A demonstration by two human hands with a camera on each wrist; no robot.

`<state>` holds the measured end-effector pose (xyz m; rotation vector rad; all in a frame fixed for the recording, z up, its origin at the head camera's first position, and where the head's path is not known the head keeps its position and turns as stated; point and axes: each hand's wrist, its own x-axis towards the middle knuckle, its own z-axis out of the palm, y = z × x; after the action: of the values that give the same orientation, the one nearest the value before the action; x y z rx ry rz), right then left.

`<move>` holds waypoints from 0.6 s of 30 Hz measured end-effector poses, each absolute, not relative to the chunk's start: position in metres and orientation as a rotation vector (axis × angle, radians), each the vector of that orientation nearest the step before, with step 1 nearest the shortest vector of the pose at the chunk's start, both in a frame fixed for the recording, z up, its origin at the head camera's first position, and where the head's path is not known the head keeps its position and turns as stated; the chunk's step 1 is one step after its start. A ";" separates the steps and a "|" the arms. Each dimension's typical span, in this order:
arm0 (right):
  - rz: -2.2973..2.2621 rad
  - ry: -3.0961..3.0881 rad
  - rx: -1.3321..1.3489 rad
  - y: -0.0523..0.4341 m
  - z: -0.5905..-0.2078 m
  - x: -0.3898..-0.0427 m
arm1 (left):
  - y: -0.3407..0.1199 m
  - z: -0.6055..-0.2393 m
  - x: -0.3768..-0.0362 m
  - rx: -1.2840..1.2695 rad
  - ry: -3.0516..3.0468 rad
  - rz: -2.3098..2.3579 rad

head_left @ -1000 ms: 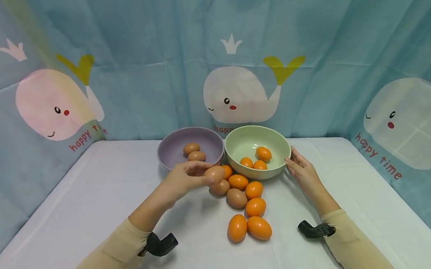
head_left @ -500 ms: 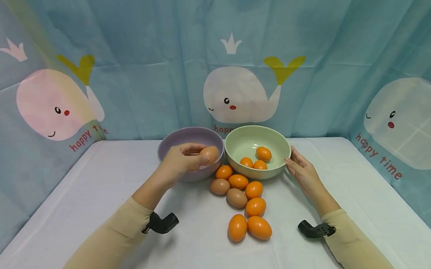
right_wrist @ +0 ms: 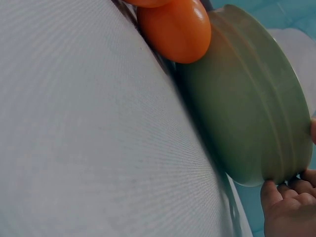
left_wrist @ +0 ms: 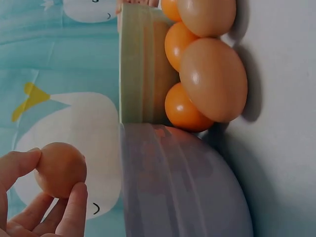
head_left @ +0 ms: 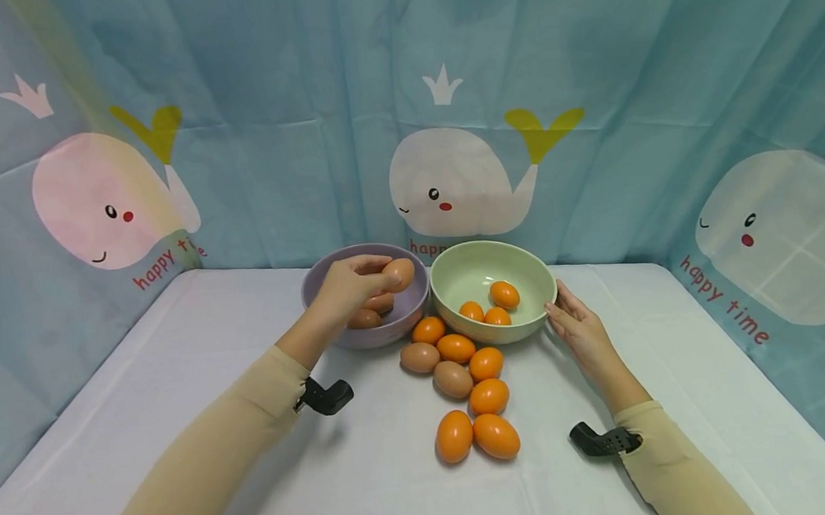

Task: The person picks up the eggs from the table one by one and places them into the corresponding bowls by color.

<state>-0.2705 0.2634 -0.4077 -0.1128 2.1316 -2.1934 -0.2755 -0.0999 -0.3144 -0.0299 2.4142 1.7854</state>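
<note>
My left hand (head_left: 360, 283) pinches a brown egg (head_left: 400, 274) between thumb and fingers, just above the purple bowl (head_left: 317, 282). The left wrist view shows the same brown egg (left_wrist: 60, 169) held in the air beside the purple bowl's wall (left_wrist: 182, 187). Two brown eggs (head_left: 373, 310) lie inside that bowl. The green bowl (head_left: 512, 332) to its right holds three orange eggs (head_left: 495, 304). My right hand (head_left: 576, 322) rests against the green bowl's right side, and its fingertips (right_wrist: 284, 200) touch the green bowl (right_wrist: 247, 108) near the rim.
Several loose orange eggs (head_left: 488, 396) and two brown eggs (head_left: 452, 379) lie on the white table (head_left: 177, 358) in front of the bowls. A blue whale-print curtain (head_left: 461, 128) closes off the back and both sides.
My left hand has carried the brown egg from beside the loose pile up and back over the purple bowl. The right hand has stayed at the green bowl.
</note>
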 end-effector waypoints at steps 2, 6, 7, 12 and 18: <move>-2.192 2.133 -0.118 0.264 -0.408 -0.271 | -0.098 -0.315 -0.279 -0.038 2.416 1.793; -2.195 2.128 -0.121 0.264 -0.408 -0.271 | -0.095 -0.318 -0.287 -0.048 2.424 1.790; -2.196 2.128 -0.119 0.264 -0.408 -0.271 | -0.094 -0.319 -0.289 -0.046 2.425 1.789; -2.192 2.136 -0.120 0.263 -0.407 -0.271 | -0.091 -0.328 -0.301 -0.072 2.381 1.820; -2.185 2.139 -0.127 0.263 -0.407 -0.270 | -0.088 -0.337 -0.316 -0.072 2.387 1.841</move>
<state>-0.2697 0.2634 -0.4073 -0.1271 2.1388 -2.1846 -0.3156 -0.0876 -0.3374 -0.0716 2.3869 1.8413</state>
